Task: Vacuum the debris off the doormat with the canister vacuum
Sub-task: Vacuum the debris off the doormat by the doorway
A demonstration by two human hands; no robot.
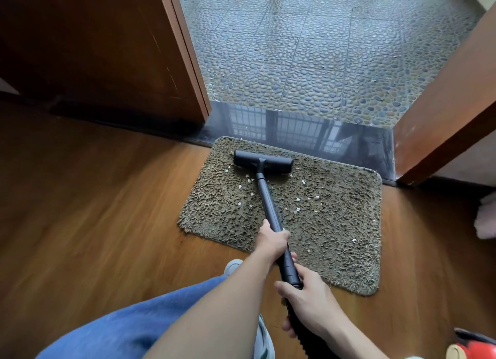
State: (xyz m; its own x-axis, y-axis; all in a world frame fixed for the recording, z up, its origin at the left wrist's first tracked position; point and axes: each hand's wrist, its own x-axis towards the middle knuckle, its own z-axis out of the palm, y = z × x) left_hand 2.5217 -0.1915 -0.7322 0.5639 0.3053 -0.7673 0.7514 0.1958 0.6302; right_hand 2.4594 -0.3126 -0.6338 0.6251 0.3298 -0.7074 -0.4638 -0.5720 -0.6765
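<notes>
Wooden floor, shaggy doormat, smooth black wand

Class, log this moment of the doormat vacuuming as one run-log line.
stage: vacuuming under way | left hand: grips wand | right hand: grips wand's near end | floor head: on doormat, far left | debris: pale bits mid-mat

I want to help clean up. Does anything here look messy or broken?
Yes: small pale crumbs are scattered over the brown doormat, mostly in its middle, nearer than the vacuum head. A few specks lie on the shiny dark threshold too. Nothing looks broken.
</notes>
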